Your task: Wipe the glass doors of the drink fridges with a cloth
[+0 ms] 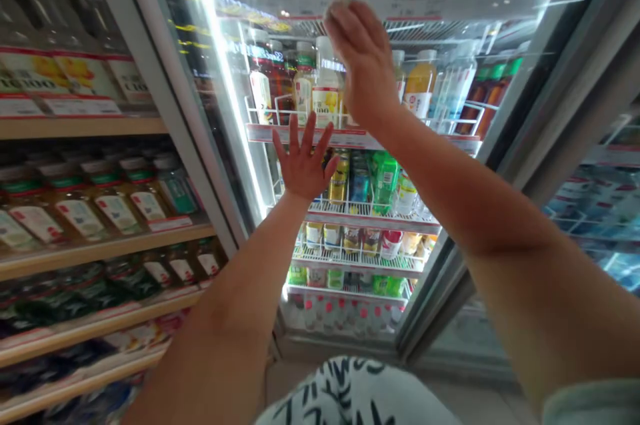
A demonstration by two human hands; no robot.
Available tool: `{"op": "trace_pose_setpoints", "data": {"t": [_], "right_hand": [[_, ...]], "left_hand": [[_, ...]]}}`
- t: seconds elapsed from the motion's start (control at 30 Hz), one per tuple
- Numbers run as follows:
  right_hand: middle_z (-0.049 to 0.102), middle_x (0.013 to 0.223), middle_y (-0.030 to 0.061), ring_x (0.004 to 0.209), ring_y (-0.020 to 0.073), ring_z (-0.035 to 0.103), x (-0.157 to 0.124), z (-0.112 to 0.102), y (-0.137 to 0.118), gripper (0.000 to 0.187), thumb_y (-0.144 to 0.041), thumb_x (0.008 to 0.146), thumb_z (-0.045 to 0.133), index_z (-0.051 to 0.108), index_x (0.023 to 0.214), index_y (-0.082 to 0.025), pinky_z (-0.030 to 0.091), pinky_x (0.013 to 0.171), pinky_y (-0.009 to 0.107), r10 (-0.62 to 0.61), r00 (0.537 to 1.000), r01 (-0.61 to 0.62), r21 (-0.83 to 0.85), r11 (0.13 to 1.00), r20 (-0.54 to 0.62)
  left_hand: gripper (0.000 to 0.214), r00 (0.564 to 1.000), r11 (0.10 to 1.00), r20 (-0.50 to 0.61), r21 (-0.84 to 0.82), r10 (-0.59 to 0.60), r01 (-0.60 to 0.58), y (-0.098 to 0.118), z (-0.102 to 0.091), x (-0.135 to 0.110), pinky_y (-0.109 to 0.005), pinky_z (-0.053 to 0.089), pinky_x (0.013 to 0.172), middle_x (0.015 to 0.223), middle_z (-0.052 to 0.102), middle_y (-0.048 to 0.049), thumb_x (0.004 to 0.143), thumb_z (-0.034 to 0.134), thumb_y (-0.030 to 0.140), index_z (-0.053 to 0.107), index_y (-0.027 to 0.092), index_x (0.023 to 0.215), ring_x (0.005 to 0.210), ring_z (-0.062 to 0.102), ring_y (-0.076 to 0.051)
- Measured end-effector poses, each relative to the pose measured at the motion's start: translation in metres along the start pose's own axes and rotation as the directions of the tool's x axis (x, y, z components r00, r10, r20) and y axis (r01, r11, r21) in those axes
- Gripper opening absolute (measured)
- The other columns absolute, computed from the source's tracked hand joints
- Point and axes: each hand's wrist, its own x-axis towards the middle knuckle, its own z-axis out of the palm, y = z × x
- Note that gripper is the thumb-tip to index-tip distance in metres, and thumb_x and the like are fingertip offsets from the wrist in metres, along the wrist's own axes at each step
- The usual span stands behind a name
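My left hand (304, 161) is spread with its fingers apart, in front of the middle shelves of a lit drinks fridge. It holds nothing and seems to lie against the glass door (320, 18), where reflections show. Higher and to the right, my right hand (364, 61) reaches up to the level of the upper shelf edge. Its fingers are pressed together and bent; a pale patch shows at the fingertips, too unclear to name. Behind the hands stand a bottle with a yellow-fruit label (327, 101), an orange drink bottle (420, 81) and green bottles (385, 178).
At left, wooden-edged shelves (115, 238) hold rows of juice bottles (75, 205). A bright light strip (225, 78) runs down the fridge's left side. The door frame (500, 145) stands at right, with another fridge (595, 205) beyond it. Small bottles (345, 315) fill the bottom.
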Motion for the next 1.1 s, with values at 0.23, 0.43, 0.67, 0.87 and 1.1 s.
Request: {"op": "trace_pose_setpoints", "data": {"t": [0.23, 0.43, 0.67, 0.87, 1.1], "right_hand": [[0.051, 0.157, -0.0004, 0.15, 0.0222, 0.039, 0.017, 0.004, 0.002, 0.052, -0.019, 0.1, 0.039, 0.055, 0.15, -0.025, 0.029, 0.128, 0.04, -0.168, 0.978, 0.163, 0.046, 0.985, 0.127], [0.058, 0.15, -0.0023, 0.148, 0.0178, 0.043, 0.025, 0.003, -0.006, 0.044, -0.024, 0.102, 0.04, 0.064, 0.139, -0.023, 0.03, 0.126, 0.037, -0.362, 0.861, 0.337, 0.131, 0.932, 0.356], [0.057, 0.152, 0.0036, 0.147, 0.0252, 0.043, 0.039, -0.01, -0.002, 0.047, -0.013, 0.099, 0.043, 0.061, 0.143, -0.018, 0.035, 0.126, 0.047, -0.224, 0.956, 0.229, -0.002, 0.973, 0.191], [0.053, 0.156, -0.0005, 0.149, 0.0248, 0.041, 0.054, -0.015, 0.001, 0.05, -0.016, 0.102, 0.037, 0.055, 0.148, -0.021, 0.033, 0.126, 0.048, -0.201, 0.955, 0.209, -0.013, 0.978, 0.219], [0.064, 0.144, -0.0008, 0.143, 0.0218, 0.047, 0.041, 0.007, -0.023, 0.031, -0.018, 0.102, 0.052, 0.068, 0.128, -0.018, 0.035, 0.125, 0.042, -0.434, 0.787, 0.42, 0.136, 0.897, 0.439]], "left_hand": [[0.065, 1.0, 1.0, 0.012, -0.011, -0.007, 0.007, 0.0, 0.0, 0.001, -0.062, -0.01, 0.127, 0.167, 0.027, -0.0075, 0.105, 0.039, 0.063, 0.048, 0.026, 0.157, 0.158, 0.002, -0.031], [0.068, 0.998, 0.999, 0.042, -0.014, -0.036, 0.037, -0.002, 0.001, 0.0, -0.053, -0.017, 0.128, 0.167, 0.029, -0.0036, 0.104, 0.035, 0.068, 0.055, 0.023, 0.151, 0.157, -0.006, -0.028], [0.068, 1.0, 1.0, 0.004, -0.022, -0.014, 0.014, 0.0, -0.001, 0.001, -0.06, -0.009, 0.127, 0.167, 0.03, -0.0064, 0.104, 0.036, 0.069, 0.05, 0.027, 0.156, 0.158, 0.004, -0.031], [0.072, 1.0, 1.0, -0.002, 0.027, 0.004, -0.004, -0.002, 0.001, 0.0, -0.058, -0.01, 0.128, 0.169, 0.025, -0.004, 0.105, 0.028, 0.071, 0.048, 0.025, 0.157, 0.159, 0.002, -0.03], [0.068, 0.998, 0.999, 0.045, 0.009, -0.053, 0.053, -0.005, 0.002, -0.002, -0.065, -0.008, 0.127, 0.163, 0.038, -0.0114, 0.101, 0.041, 0.068, 0.057, 0.023, 0.15, 0.158, 0.007, -0.036]]}}
